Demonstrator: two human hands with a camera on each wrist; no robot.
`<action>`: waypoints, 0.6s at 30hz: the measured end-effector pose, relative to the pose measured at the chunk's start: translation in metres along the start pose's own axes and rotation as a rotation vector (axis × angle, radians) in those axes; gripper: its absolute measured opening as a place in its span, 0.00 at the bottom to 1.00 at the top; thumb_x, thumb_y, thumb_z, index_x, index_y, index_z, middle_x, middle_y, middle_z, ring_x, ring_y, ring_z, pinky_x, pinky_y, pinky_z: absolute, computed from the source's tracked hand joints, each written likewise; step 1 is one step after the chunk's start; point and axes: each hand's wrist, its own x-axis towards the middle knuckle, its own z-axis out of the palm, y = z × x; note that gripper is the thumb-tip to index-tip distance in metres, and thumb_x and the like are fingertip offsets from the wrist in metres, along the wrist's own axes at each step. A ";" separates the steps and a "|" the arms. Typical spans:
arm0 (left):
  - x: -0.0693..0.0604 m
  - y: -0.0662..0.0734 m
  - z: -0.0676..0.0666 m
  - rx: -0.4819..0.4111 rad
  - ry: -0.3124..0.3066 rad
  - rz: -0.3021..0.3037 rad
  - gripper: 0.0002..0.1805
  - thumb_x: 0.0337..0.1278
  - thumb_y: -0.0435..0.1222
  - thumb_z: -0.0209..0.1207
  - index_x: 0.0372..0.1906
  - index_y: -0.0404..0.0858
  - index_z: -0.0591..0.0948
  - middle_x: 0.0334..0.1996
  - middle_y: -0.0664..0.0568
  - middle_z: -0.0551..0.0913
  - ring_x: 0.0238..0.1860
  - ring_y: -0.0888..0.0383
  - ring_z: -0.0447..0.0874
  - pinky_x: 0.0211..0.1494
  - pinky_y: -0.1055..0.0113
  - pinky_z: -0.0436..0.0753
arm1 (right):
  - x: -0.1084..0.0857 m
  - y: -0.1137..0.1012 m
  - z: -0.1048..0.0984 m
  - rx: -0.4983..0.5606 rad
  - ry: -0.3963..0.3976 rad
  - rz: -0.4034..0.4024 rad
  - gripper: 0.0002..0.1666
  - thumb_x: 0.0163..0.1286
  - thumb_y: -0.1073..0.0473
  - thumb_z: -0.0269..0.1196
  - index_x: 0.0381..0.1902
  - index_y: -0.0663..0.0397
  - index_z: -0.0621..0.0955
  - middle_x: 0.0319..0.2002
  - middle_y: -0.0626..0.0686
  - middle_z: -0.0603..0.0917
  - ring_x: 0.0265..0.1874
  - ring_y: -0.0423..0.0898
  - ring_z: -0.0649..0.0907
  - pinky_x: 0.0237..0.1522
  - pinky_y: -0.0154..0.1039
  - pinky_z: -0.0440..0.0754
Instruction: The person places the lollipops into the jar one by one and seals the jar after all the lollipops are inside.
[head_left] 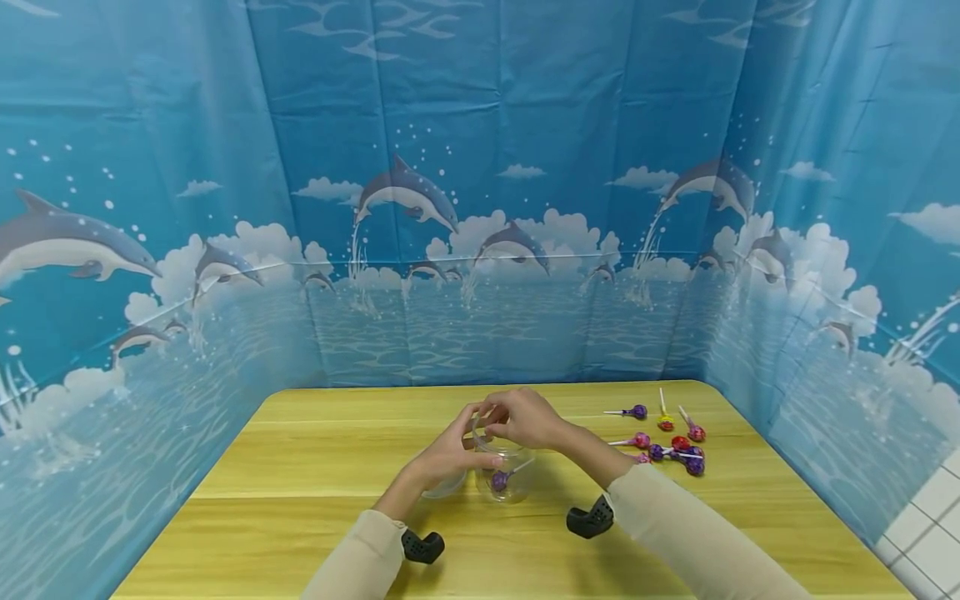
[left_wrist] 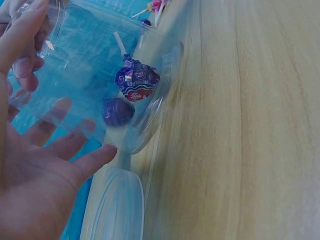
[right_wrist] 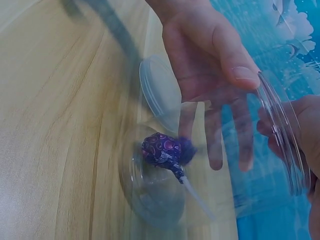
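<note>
2 hands (head_left: 450, 455) at 1 jar (head_left: 519, 485) | 1 lid (head_left: 445, 487) beside | 1+ lollipops (head_left: 500, 481) inside

**Passage at left, jar mouth crowded**

In the head view, a hand could pass over the wooden surface (head_left: 285, 475) at lower left, or between the black wrist devices (head_left: 423, 547) at bottom centre. At frame centre, the left hand (head_left: 450, 454) and right hand (head_left: 522, 419) crowd the clear jar's (head_left: 519, 492) mouth; the lid (head_left: 444, 488) obstructs its left side. The right forearm (head_left: 592, 454) bars the route toward the lollipops (head_left: 695, 461), centre right. A curtain (head_left: 517, 333) closes the far edge.
</note>
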 end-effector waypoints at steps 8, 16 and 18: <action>0.002 -0.001 0.005 0.004 -0.011 0.009 0.45 0.66 0.43 0.69 0.80 0.58 0.56 0.76 0.48 0.60 0.73 0.35 0.64 0.64 0.47 0.78 | -0.010 0.005 -0.010 0.114 -0.002 -0.002 0.13 0.72 0.64 0.69 0.53 0.59 0.86 0.40 0.48 0.90 0.38 0.43 0.88 0.40 0.40 0.86; 0.001 -0.001 0.010 -0.020 -0.007 0.015 0.43 0.69 0.40 0.67 0.80 0.55 0.56 0.73 0.44 0.64 0.73 0.34 0.64 0.65 0.49 0.78 | -0.022 0.003 -0.028 0.152 -0.002 -0.010 0.13 0.72 0.64 0.69 0.53 0.61 0.86 0.39 0.49 0.90 0.38 0.44 0.88 0.37 0.38 0.86; -0.001 -0.002 0.010 -0.028 -0.002 0.012 0.43 0.69 0.39 0.67 0.80 0.53 0.56 0.73 0.42 0.65 0.73 0.33 0.63 0.66 0.48 0.77 | -0.026 0.003 -0.032 0.160 -0.010 -0.006 0.13 0.72 0.64 0.69 0.53 0.61 0.85 0.39 0.48 0.90 0.38 0.44 0.88 0.37 0.37 0.85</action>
